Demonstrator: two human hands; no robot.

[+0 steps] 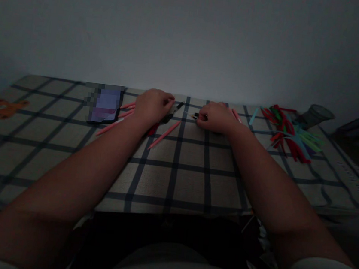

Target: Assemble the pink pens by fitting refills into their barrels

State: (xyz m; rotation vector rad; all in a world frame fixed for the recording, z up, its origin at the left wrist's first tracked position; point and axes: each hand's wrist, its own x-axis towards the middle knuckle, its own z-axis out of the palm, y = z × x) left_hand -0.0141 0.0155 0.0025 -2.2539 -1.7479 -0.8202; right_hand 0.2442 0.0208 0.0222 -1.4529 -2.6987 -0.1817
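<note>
My left hand (154, 108) is over the back of the table, its fingers curled together; what they hold, if anything, is hidden. A black pen-like item (176, 108) lies beside its fingertips. Several pink sticks are on both sides of that wrist, one of them a separate pink pen (164, 135) in front. My right hand (215, 117) has its fingers closed around a small dark item with a light, thin tip (194, 116), too small to name. Another pink stick (236, 115) shows behind the right wrist.
A checked cloth (186, 185) covers the table. At the left are a phone (107, 104) and an orange item (2, 108). Coloured strips (291, 136) and a glass (317, 116) stand or lie at the right, near a pale blue strip (253, 116).
</note>
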